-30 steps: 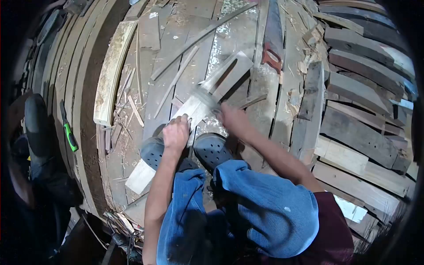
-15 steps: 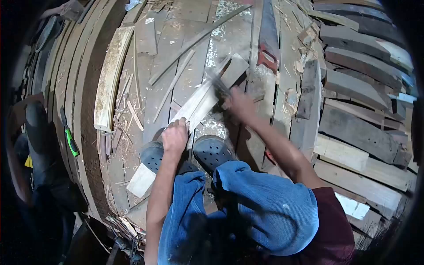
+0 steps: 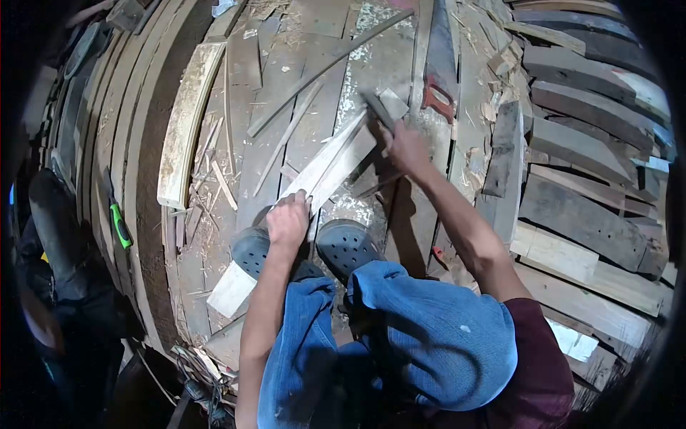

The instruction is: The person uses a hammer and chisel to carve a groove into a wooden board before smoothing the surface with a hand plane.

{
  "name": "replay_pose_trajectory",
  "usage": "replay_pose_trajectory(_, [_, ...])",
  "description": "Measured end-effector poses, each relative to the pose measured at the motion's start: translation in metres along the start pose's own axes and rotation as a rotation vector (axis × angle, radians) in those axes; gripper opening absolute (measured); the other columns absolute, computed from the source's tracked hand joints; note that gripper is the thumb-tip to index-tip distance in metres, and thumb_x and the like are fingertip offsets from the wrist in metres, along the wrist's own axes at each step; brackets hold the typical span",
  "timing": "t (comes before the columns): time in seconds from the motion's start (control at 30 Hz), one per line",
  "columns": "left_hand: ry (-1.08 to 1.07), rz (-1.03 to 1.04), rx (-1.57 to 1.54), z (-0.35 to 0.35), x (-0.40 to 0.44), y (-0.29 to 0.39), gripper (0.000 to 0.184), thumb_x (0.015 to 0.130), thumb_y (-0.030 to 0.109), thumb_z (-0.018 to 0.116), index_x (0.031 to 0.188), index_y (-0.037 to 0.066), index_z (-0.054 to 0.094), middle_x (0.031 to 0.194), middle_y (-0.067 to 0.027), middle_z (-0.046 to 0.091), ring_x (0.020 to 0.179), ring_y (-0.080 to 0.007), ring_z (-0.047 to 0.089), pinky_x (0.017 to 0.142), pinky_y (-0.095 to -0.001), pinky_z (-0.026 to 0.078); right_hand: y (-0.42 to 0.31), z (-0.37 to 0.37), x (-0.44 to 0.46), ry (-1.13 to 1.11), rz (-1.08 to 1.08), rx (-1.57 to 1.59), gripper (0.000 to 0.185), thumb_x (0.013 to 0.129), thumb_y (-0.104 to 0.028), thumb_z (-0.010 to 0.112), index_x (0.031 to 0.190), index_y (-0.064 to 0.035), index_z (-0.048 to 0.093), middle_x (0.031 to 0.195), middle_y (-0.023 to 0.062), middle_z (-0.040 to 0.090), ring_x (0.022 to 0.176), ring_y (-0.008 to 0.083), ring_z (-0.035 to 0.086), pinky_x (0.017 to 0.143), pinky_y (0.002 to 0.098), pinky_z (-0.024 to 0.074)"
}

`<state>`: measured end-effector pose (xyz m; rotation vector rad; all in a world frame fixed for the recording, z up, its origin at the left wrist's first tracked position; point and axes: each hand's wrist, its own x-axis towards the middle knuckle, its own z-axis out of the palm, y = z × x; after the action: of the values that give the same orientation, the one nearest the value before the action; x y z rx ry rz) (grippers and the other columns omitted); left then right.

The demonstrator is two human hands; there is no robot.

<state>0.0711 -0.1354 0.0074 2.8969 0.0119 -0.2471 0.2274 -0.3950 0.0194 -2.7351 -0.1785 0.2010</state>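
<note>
A pale wooden board [image 3: 344,159] slants up and to the right from between my dark clog shoes. My left hand [image 3: 288,220] presses on it just beyond the shoes, with fingers curled over its edge. Closed around a dark, flat tool [image 3: 379,109], my right hand [image 3: 407,149] is over the board's far end. The tool looks blade-like, but its exact kind is unclear and its handle is hidden in my fist. Part of the board passes under a shoe [image 3: 348,247], and its near end [image 3: 232,289] shows at lower left.
A red-handled saw [image 3: 438,96] lies ahead to the right. Thin wood strips [image 3: 287,139] and shavings are scattered over the plank floor. A thick pale timber [image 3: 189,125] and a green-handled tool [image 3: 120,227] are at left. Stacked boards [image 3: 579,204] line the right. Another person's leg [image 3: 61,229] shows far left.
My right hand and the tool have moved up and right toward the board's far end. The tool was smeared by motion before. My left hand keeps its place on the board.
</note>
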Motion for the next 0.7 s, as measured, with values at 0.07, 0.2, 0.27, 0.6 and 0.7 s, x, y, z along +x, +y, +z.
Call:
replay_pose_trajectory(0.07, [-0.07, -0.026, -0.02, -0.005, 0.002, 0.002, 0.028, 0.096, 0.033, 0.051, 0.105, 0.009, 0.061, 0.089, -0.0154, 0.068, 0.079, -0.0334, 0.068, 0.067, -0.046, 0.054, -0.001, 0.006, -0.001, 0.026, 0.071, 0.041, 0.037, 0.095, -0.036, 0.053, 0.101, -0.0001, 0.051, 0.076, 0.0289, 0.063, 0.075, 0.0494, 0.063, 0.063, 0.0566, 0.0501])
replay_pose_trajectory(0.2, [-0.082, -0.015, -0.025, -0.004, 0.005, 0.001, 0.027, 0.095, 0.033, 0.052, 0.104, 0.009, 0.061, 0.088, -0.0151, 0.068, 0.079, -0.0349, 0.068, 0.066, -0.0467, 0.054, -0.037, 0.01, -0.065, -0.219, -0.036, 0.039, 0.037, 0.093, -0.037, 0.056, 0.102, -0.0017, 0.048, 0.073, 0.0275, 0.063, 0.07, 0.0492, 0.062, 0.065, 0.0582, 0.0497])
replay_pose_trajectory(0.27, [-0.09, -0.015, -0.034, -0.007, 0.003, 0.003, 0.027, 0.095, 0.033, 0.052, 0.103, 0.009, 0.061, 0.088, -0.0152, 0.068, 0.078, -0.0352, 0.068, 0.066, -0.0469, 0.054, -0.024, 0.0, -0.05, -0.233, -0.094, -0.016, 0.038, 0.092, -0.038, 0.054, 0.104, -0.0021, 0.048, 0.073, 0.0268, 0.063, 0.069, 0.0483, 0.063, 0.066, 0.0577, 0.0499])
replay_pose_trajectory(0.6, [0.105, 0.058, 0.019, 0.0, -0.004, 0.002, 0.018, 0.09, 0.026, 0.058, 0.095, 0.009, 0.062, 0.082, -0.0104, 0.066, 0.074, -0.0272, 0.068, 0.062, -0.0411, 0.055, 0.109, -0.071, 0.053, 0.329, 0.348, 0.004, 0.057, 0.094, -0.047, 0.047, 0.099, 0.0075, 0.062, 0.089, 0.0347, 0.063, 0.089, 0.0491, 0.062, 0.081, 0.0538, 0.0488])
replay_pose_trajectory(0.7, [0.175, 0.05, -0.036, 0.001, -0.006, 0.001, 0.019, 0.091, 0.027, 0.058, 0.096, 0.009, 0.061, 0.086, -0.0111, 0.065, 0.077, -0.0294, 0.067, 0.062, -0.0435, 0.054, 0.123, -0.081, 0.007, 0.275, 0.217, 0.095, 0.052, 0.095, -0.046, 0.049, 0.104, 0.0038, 0.062, 0.089, 0.0331, 0.063, 0.089, 0.0497, 0.061, 0.078, 0.0534, 0.0488])
